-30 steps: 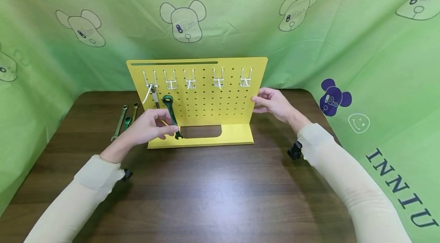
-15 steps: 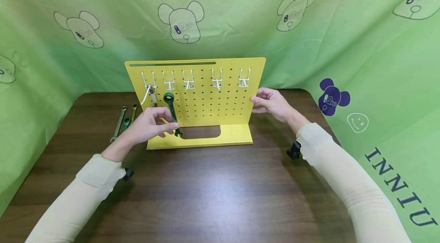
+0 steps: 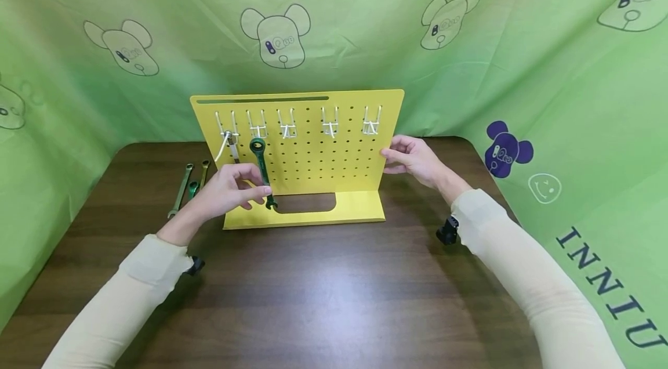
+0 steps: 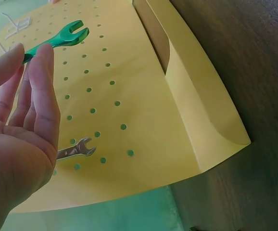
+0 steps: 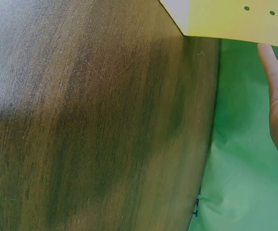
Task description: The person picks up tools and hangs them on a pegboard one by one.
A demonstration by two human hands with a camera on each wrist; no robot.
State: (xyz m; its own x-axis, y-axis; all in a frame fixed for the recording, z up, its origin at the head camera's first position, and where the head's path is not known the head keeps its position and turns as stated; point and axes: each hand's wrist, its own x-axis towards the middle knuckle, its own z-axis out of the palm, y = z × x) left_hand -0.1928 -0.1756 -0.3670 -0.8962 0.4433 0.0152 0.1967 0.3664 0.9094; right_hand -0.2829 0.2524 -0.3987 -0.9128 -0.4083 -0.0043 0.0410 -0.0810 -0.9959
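Observation:
My left hand (image 3: 232,190) pinches a green combination wrench (image 3: 261,163) between thumb and fingers, in front of the yellow pegboard (image 3: 323,174). Its ring end points up, just below the second white hook (image 3: 258,127) from the left; its open jaw points down, also seen on the green wrench (image 4: 67,37) in the left wrist view. On the leftmost hook (image 3: 224,140) hangs a silver wrench (image 3: 233,149), partly hidden by the left hand. My right hand (image 3: 414,159) holds the pegboard's right edge, thumb at the front and other fingers partly behind.
Several more wrenches lie on the brown wooden table (image 3: 313,293) left of the pegboard, among them a silver wrench (image 3: 181,190) and a small green one (image 3: 193,188). More white hooks, such as the rightmost hook (image 3: 371,124), line the board. A green printed curtain (image 3: 355,26) surrounds the table.
The green wrench has risen slightly, its ring end coming closer to the second hook. The right hand stays at the board's edge.

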